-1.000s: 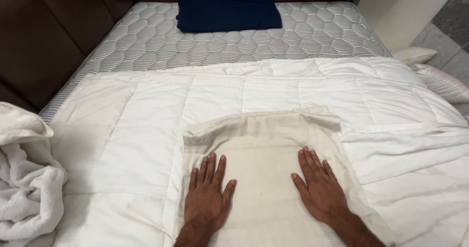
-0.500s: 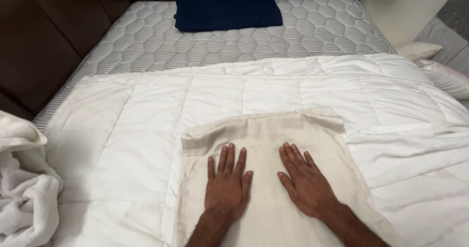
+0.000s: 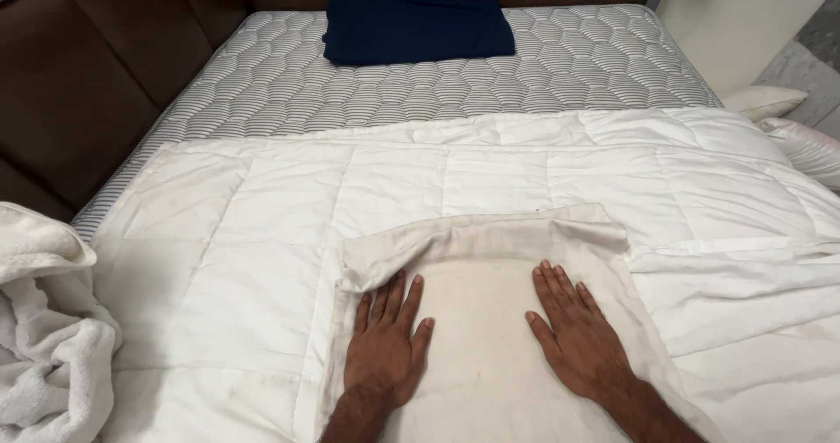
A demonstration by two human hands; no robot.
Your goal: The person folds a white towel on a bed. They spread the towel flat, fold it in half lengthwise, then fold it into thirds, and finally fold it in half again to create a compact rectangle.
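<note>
Both hands, left hand (image 3: 385, 347) and right hand (image 3: 577, 338), press flat on cream pillowcase (image 3: 486, 320)

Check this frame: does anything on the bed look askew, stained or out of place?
Mostly tidy. Both hands, left hand and right hand, press flat on a cream pillowcase whose far-left corner is rumpled. The white quilt shows faint yellowish marks near its front-left edge. A crumpled white towel sits bunched at the left.

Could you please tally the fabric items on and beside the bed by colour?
White: 2, the quilted comforter and the fluffy towel at the left edge.
Cream: 1, the folded cloth under the left hand and right hand.
Dark blue: 1, the folded cloth on the mattress.
Total: 4
</note>
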